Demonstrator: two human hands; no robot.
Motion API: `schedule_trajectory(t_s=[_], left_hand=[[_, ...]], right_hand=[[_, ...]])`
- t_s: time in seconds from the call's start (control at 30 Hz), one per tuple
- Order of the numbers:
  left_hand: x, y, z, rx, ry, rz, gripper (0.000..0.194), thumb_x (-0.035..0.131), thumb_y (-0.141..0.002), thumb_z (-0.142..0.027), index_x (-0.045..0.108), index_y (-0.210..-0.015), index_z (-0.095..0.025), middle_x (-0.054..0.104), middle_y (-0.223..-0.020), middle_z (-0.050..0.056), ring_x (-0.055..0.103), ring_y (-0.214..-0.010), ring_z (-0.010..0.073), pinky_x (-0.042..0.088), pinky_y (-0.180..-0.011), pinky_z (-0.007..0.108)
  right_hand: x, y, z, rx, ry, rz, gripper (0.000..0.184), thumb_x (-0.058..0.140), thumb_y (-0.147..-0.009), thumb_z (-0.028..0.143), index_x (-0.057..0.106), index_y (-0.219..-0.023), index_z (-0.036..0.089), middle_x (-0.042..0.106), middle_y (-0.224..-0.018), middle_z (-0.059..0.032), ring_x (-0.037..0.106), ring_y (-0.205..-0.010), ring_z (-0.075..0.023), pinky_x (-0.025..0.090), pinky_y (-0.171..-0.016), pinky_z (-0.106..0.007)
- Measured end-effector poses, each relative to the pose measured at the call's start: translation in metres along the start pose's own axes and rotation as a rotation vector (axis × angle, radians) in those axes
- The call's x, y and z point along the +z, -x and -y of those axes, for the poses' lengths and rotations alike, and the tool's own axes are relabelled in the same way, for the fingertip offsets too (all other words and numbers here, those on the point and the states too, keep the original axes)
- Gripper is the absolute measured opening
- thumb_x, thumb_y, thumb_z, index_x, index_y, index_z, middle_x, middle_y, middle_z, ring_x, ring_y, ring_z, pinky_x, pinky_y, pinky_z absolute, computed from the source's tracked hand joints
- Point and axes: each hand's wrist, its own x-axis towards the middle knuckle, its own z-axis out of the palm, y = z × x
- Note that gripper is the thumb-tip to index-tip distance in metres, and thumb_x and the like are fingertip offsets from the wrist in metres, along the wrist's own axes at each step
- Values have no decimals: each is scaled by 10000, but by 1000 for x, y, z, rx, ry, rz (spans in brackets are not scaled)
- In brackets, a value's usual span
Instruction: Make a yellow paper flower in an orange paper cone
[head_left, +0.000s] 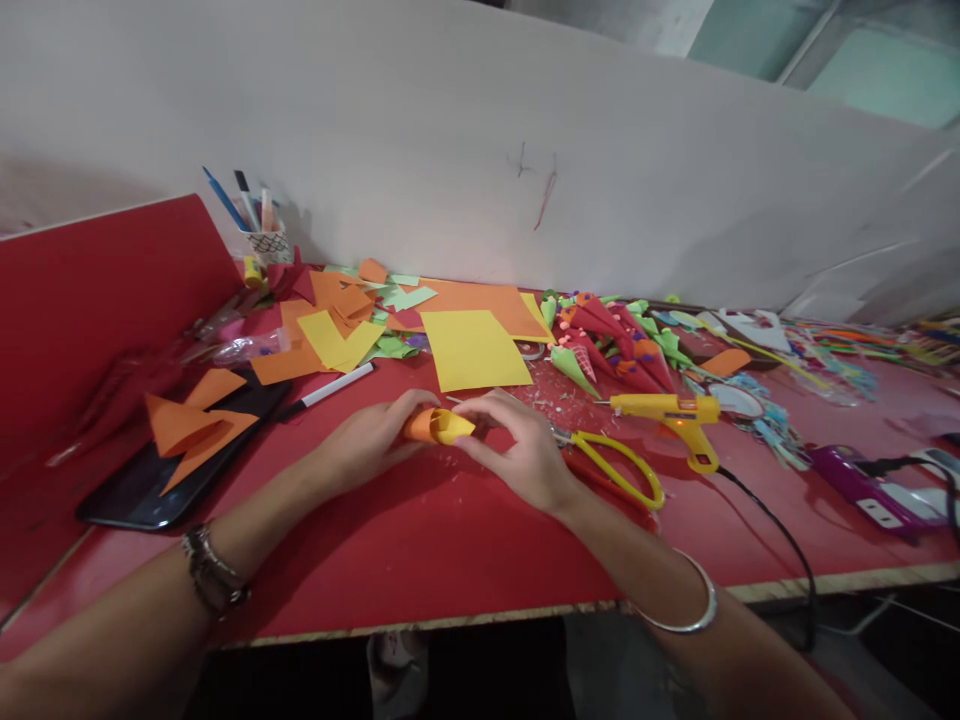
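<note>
Between both hands, above the red tabletop, is a small rolled paper piece, with an orange part [421, 426] at its left and a curled yellow part [451, 427] at its right. The fingers of my left hand [375, 440] close on the orange end. My right hand [521, 450] pinches the yellow end between thumb and fingers. Just right of my right hand lie yellow-handled scissors [619, 465], their blades partly hidden behind it. A yellow sheet of paper [476, 350] lies flat behind the hands.
A yellow glue gun [675, 415] with a black cord sits at the right, near a purple power strip [862, 490]. Paper cones [615, 335] pile up behind it. Left are a phone [165, 490] under orange scraps, a marker [337, 388] and a pen cup [270, 245].
</note>
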Motion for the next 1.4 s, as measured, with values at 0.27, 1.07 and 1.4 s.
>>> schedule_trajectory(t_s=[0.27,1.07,1.4], left_hand=[[0,-2,-4,-25,155,36,435,516,-721,-196,373,-1131,-201,605,-771,-21,563,-631,118,409,-564,185],[3,1,-3,-34,398,71,720,547,-733,-253,136,-1323,-210,616,-830,-15,549,-693,120,434,-674,241],[1,0,-2,-78,397,32,757,536,-720,-195,101,-1339,-221,574,-995,37,550,-831,153,428,-770,296]], right_hand=[[2,1,0,-216,49,38,125,484,-816,134,568,-888,192,560,-884,-36,538,-854,-121,449,-777,-261],[1,-3,0,-56,-25,-30,89,514,-797,152,586,-818,200,570,-842,-23,554,-820,-129,456,-748,-279],[5,-7,-5,55,-67,-51,101,490,-789,145,568,-823,200,571,-792,-25,553,-747,-140,468,-679,-272]])
